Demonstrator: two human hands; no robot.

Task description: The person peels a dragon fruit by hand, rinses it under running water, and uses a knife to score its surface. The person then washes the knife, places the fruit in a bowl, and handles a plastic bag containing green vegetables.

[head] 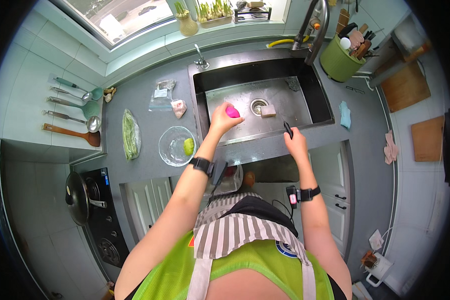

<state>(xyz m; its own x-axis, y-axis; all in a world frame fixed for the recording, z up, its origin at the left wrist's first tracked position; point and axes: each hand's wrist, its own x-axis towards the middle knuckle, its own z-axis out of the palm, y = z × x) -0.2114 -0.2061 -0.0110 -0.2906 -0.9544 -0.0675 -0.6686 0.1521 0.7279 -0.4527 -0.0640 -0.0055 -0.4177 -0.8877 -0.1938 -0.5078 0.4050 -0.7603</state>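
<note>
My left hand (224, 118) is over the left part of the stainless steel sink (243, 90), its fingers around a bright pink rounded item (232, 112), perhaps a vegetable. At the sink's front edge, my right hand (296, 141) grips the black handle of a small kitchen tool (288, 129). Its working end points into the sink and is too faint to identify. Between the hands, a pale block (268, 111), probably a sponge, lies beside the drain (259, 106). Left of the sink stands a clear glass bowl (168, 148) with a green vegetable piece (188, 146) inside.
Bagged green vegetables (130, 135), a zip bag (161, 95) and a small wrapped package (179, 108) lie on the left counter. Behind the sink rises a tall faucet (317, 33). A green utensil holder (339, 60) and blue cloth (345, 115) are to the right.
</note>
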